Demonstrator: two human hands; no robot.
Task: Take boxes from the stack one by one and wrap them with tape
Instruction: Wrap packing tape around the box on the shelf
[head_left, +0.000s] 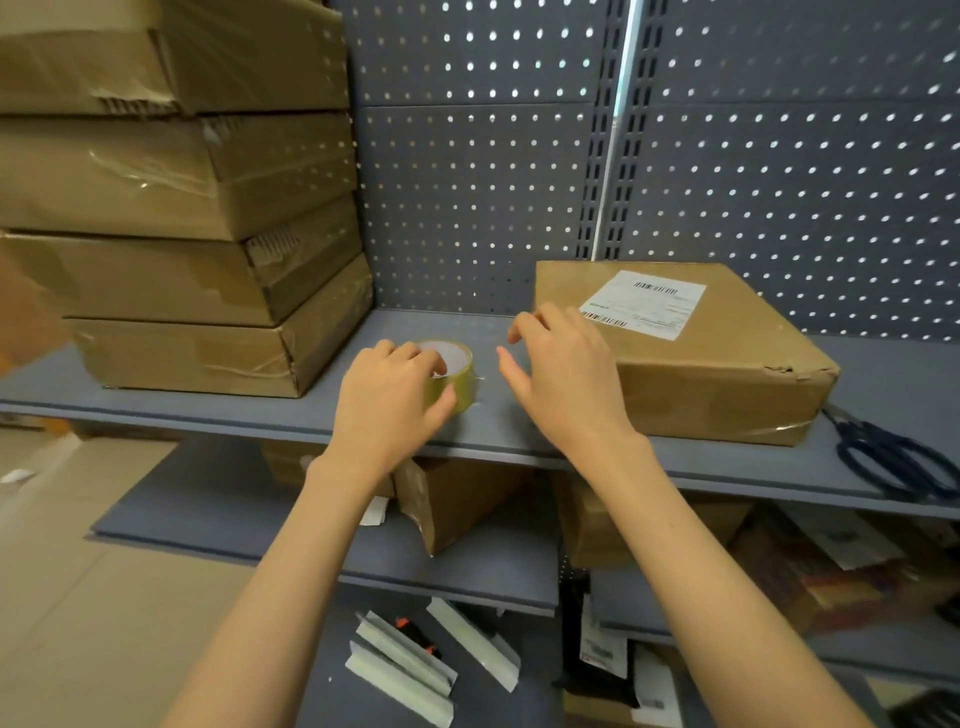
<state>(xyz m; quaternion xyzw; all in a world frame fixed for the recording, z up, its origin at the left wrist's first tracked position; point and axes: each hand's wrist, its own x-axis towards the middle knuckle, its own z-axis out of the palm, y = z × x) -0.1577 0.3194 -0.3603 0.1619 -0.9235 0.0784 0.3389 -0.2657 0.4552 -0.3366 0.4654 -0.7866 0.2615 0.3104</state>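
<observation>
The left hand (387, 400) curls over a roll of tape (451, 375), fingers hooked into its white cardboard core and thumb against the glossy, yellowish-clear outer band. The roll lies flat on a matte grey metal shelf (291, 410), half hidden under the knuckles. Just beside it, the right hand (563, 371) hovers with fingers spread and loosely bent, holding nothing; whether its fingertips touch the shelf is unclear.

Directly beyond and right of the right hand sits a flat, square cardboard box (717, 379), brown and dull, with a crumpled, torn near corner and a white shipping label (644, 304) whose print is too blurred to read. Far left of the left hand rises a stack of boxes (176, 218), four flat cartons with shiny tape strips and frayed corrugated edges; the top one is cut off by the frame.

Far right of the right hand lie dark-handled scissors (893, 457), partly cropped. Behind everything stands perforated grey pegboard (478, 182). Beneath the forearms, lower shelves hold more cartons and pale folded pieces, hard to identify.
</observation>
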